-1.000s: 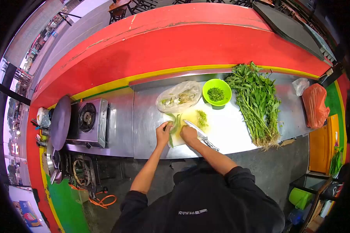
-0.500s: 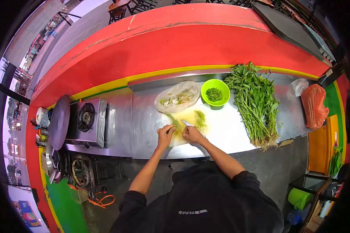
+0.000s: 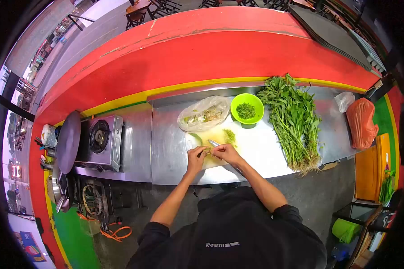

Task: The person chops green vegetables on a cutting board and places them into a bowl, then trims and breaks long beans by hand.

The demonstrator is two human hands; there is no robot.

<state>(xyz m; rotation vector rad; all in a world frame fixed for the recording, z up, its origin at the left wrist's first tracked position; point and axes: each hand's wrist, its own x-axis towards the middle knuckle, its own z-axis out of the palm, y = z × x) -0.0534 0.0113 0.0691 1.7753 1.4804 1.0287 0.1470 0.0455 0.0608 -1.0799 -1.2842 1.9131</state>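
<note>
Close together over the front of a yellowish cutting board [image 3: 209, 134], my hands work at a small piece of green stem. My left hand [image 3: 196, 158] is closed, pinching the piece at its fingertips. Knife handle or blade shows as a shiny strip [image 3: 214, 143] beside my right hand [image 3: 227, 154], whose fingers are also closed near the piece; what they grip is too small to make out. Chopped greens [image 3: 229, 136] lie on the board. Behind it are a clear plastic bag [image 3: 204, 113] with vegetable scraps and a green bowl [image 3: 247, 109] holding chopped greens.
A large bunch of leafy greens [image 3: 293, 121] with roots lies to the right. Farther right is a red plastic bag [image 3: 362, 123]. A gas stove [image 3: 99, 139] and a wok [image 3: 70, 142] stand at the left. A red wall [image 3: 188, 58] runs behind the steel counter [image 3: 166, 152].
My hands have come closer together, the left moving slightly right. My right fingers have opened out from a fist around the knife towards the piece at my left fingertips.
</note>
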